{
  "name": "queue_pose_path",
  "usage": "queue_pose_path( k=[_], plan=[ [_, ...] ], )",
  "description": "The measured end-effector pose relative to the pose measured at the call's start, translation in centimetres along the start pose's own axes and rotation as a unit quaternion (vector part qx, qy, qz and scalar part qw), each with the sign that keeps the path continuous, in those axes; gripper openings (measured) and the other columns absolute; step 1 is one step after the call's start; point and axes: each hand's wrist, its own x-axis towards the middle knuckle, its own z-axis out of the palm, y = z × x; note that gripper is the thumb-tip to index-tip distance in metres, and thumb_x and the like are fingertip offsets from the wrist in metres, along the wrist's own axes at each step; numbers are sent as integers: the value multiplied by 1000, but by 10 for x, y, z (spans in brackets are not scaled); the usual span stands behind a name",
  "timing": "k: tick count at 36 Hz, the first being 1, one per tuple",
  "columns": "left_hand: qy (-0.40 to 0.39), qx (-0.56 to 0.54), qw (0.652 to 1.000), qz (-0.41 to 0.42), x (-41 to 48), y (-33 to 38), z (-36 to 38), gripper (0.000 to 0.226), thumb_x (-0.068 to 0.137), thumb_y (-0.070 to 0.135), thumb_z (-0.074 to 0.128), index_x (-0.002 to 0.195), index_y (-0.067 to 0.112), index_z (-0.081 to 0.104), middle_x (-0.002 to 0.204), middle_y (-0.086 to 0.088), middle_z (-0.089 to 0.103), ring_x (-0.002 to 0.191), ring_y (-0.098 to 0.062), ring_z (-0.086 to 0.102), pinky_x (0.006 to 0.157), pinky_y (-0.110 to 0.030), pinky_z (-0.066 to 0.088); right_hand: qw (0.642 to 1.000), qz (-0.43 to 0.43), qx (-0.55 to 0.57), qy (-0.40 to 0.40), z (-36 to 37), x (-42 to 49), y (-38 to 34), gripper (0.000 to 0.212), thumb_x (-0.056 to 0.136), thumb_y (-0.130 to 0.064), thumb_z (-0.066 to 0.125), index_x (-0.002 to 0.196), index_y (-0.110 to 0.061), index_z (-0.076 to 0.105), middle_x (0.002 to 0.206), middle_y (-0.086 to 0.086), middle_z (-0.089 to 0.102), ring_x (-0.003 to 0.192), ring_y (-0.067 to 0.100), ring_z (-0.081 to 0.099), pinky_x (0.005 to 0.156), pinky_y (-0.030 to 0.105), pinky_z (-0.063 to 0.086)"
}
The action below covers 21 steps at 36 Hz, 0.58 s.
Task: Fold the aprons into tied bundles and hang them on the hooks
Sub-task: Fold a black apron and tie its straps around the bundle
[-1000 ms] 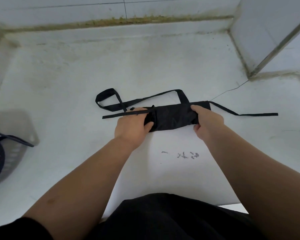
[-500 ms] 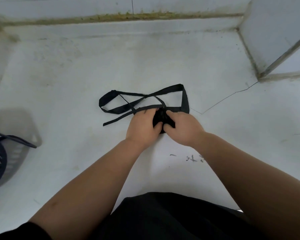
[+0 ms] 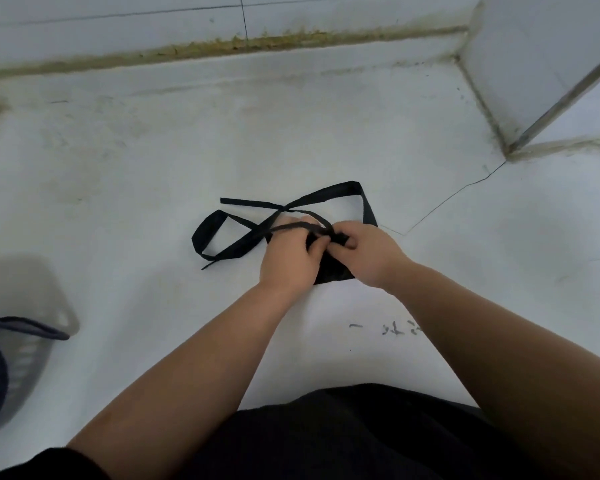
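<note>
Head view. The folded apron bundle lies on the white surface, near its middle and directly ahead of the person, mostly covered by both hands. The left hand has its fingers curled round the bundle's left side, thumb pressed onto the cloth. The right hand pinches the thin tie between thumb and forefinger at the bundle's far end. That tie crosses over the left hand's knuckles. The wide strap and a flat loop trail away to the far side and to the left, lying slack. The visible part of the bundle runs roughly from far to near, its near edge pointing toward the person. The full long axis cannot be fixed, since the hands hide most of it. Probable faults: because the tie passes over the left fingers, drawing it tight may trap them, or leave slack once they come out. If the left grip eases, the folded layers may spring open. The slack loop may be caught into the knot. A basket stands well apart at the left edge.
</note>
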Motion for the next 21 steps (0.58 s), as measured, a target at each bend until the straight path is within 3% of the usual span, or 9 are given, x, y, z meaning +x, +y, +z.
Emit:
queue_pose_path(
  k=[4,6,9,12,14,17,19,21],
  plan=[
    [50,-67,996,13,-6,-1,-1,9,90,17,62,86,10,65,91,1,61,90,-14,55,80,-24,42,998,29,39,35,1,4,-1,14,95,-23,52,99,-20,65,71,-9,55,73,14,53,69,25,43],
    [45,-108,993,-13,-7,-2,-2,13,90,22,60,86,10,65,90,0,65,91,-18,59,82,-29,45,996,40,64,40,0,6,-1,15,96,-25,51,100,-18,64,73,-9,55,73,12,52,66,22,42],
    [27,-166,984,-54,-7,2,-5,13,92,21,59,90,10,66,88,1,67,89,-14,61,80,-26,46,990,58,129,14,-5,7,-3,18,95,-30,54,106,-18,59,77,-8,54,73,10,51,58,14,38],
    [13,-238,966,-105,-5,10,-10,10,94,17,57,88,16,64,82,4,65,83,-10,61,79,-24,47,997,29,52,-51,-9,7,-5,42,90,-30,60,130,-26,47,81,-11,51,73,4,50,60,14,36],
    [19,-264,957,-118,-4,11,-11,12,95,14,55,87,20,62,80,-5,65,82,-15,61,81,-29,48,998,-21,-14,-66,-10,10,-6,30,90,-24,60,120,-20,57,67,-19,50,61,-1,49,55,9,32],
    [19,-276,953,-121,-7,12,-11,6,94,10,55,94,10,61,84,-15,63,81,-17,60,81,-28,48,996,-40,-40,-73,-10,17,-5,11,92,-21,58,95,-13,64,58,-11,43,53,4,41,48,14,28],
    [39,-298,943,-144,-8,12,-9,9,94,12,56,97,4,60,86,-18,61,82,-18,58,81,-28,47,997,-41,-2,-65,-11,18,-4,20,95,-23,54,78,-12,58,60,-6,40,54,7,37,47,14,27],
    [50,-307,937,-161,-8,13,-8,13,95,16,57,93,2,57,82,-13,56,78,-15,53,76,-23,45,994,-9,91,-54,-14,17,-3,25,96,-27,53,80,-10,61,66,-2,47,59,10,42,54,13,33]
  ],
)
